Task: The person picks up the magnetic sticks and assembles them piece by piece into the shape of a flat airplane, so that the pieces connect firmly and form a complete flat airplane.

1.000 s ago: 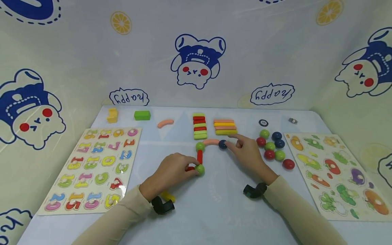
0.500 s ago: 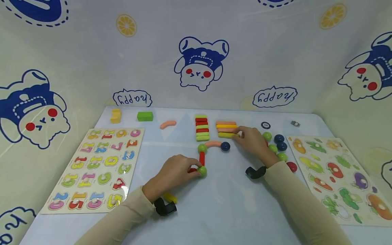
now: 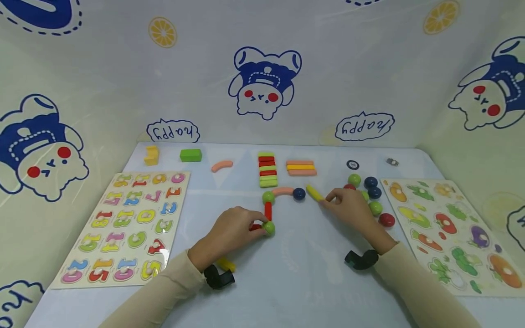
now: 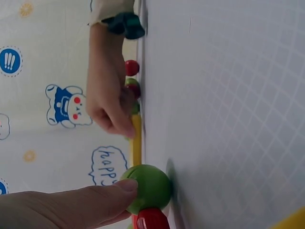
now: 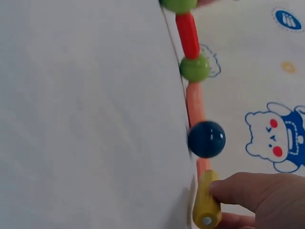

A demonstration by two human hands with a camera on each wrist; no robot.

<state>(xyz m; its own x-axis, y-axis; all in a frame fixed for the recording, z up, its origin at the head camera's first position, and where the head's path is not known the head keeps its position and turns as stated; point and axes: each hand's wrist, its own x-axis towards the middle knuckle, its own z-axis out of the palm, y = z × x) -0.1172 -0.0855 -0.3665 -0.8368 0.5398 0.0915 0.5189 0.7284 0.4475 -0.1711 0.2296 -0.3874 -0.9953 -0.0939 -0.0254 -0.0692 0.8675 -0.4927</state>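
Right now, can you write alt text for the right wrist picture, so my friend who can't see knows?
A right hand pinches a yellow stick at a white table. Beyond it line up a dark blue ball, a pink stick, a green ball, a red stick and a second green ball, cut off by the top edge. A cartoon bear decorates the backdrop.

White counter (image 3: 295,287), far right corner rounded. Pale printed backdrop (image 3: 197,82) behind far edge, wrapping round past left and right edges. Navy-clad bear (image 3: 266,82) upside down above mid far edge; inverted "happy" bubbles (image 3: 173,130) flank it lower, orange slices (image 3: 162,32) higher. Light soft, faint sheen on backdrop, soft shadows on counter.
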